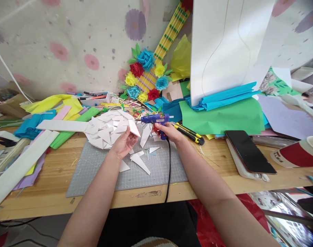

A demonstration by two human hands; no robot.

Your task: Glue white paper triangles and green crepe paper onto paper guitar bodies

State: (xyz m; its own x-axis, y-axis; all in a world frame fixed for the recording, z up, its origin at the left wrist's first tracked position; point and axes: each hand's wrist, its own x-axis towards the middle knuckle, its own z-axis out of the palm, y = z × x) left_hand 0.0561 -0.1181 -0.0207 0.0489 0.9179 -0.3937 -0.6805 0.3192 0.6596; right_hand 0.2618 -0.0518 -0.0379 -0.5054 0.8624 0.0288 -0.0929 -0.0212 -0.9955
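Observation:
My right hand (168,131) is wrapped round a blue glue gun (153,118), whose nozzle points left and whose black cord runs down over the table edge. Between the fingers of my left hand (124,143) is a white foam board piece (134,128), close to the nozzle; whether they touch I cannot tell. Just left of it lies a rounded white shape (102,132) covered in overlapping angular pieces, with a long flat neck reaching left. Loose white scraps (141,162) are scattered on the grey cutting mat (92,171) beneath my hands.
A yellow-black utility knife (189,133) lies right of the glue gun. Farther right are a phone (249,151) and a paper cup (298,152). Behind stand a flower-decorated paper guitar (151,77) and a tall white board (228,44). Coloured crepe paper (220,116) is piled around.

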